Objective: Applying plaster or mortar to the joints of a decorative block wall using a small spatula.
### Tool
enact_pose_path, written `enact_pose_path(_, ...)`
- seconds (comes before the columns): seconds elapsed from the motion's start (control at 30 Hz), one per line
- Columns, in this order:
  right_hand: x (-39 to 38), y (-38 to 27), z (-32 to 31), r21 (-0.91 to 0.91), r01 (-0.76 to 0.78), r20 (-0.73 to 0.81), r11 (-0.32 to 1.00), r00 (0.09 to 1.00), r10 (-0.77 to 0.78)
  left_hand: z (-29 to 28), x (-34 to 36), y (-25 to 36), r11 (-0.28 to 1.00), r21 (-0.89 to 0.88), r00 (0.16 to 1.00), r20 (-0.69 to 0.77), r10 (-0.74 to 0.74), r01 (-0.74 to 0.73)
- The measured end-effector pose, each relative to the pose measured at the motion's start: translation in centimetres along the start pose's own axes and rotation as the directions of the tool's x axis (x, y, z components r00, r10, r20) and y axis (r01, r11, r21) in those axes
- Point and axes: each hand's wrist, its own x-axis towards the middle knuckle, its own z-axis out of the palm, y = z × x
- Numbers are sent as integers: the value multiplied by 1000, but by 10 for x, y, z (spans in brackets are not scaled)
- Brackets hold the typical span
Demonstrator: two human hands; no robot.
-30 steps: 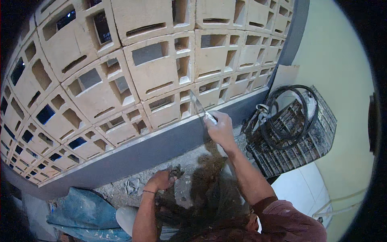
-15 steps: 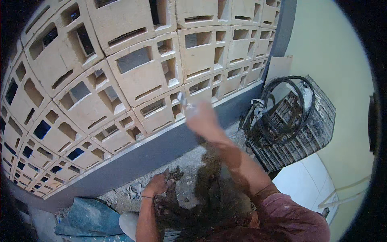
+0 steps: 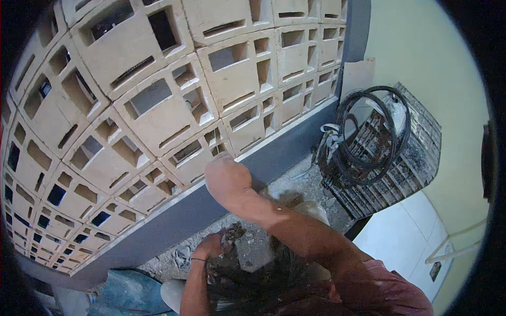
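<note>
My right hand (image 3: 227, 181) is closed in a fist in front of the lowest row of the cream pierced-block wall (image 3: 240, 76). A thin pale strip (image 3: 216, 138) shows just above the fist, against a block opening; I cannot make out what the hand holds. Lower and to the left, my left hand (image 3: 210, 246), with a dark band at its wrist, hangs over the rubble-strewn ground. Its fingers look curled beside a dark, crumbly clump (image 3: 234, 233). Whatever lies in that grip is too unclear to name.
A grey base (image 3: 158, 239) runs under the blocks. At right, a coil of black cable (image 3: 369, 179) lies on a dirty slatted panel (image 3: 416, 152) leaning by the pale green wall (image 3: 421, 52). White tiles (image 3: 406, 226) lie below it. A blue-green sheet (image 3: 124, 292) is at lower left.
My right hand has moved left and down, nearer the ledge under the blocks. My left hand stays low, shifted slightly in the picture as the view has turned a little.
</note>
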Motion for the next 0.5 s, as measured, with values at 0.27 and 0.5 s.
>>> enact_pose_path(0.27, -3, 107, -8, 579, -200, 177, 790, 977, 118, -11, 5, 20, 999, -36, 993, 115, -14, 19)
enact_pose_path(0.5, -23, 67, -9, 761, -586, 639, -279, 752, 163, -12, -11, 10, 996, -44, 994, 72, -78, 81)
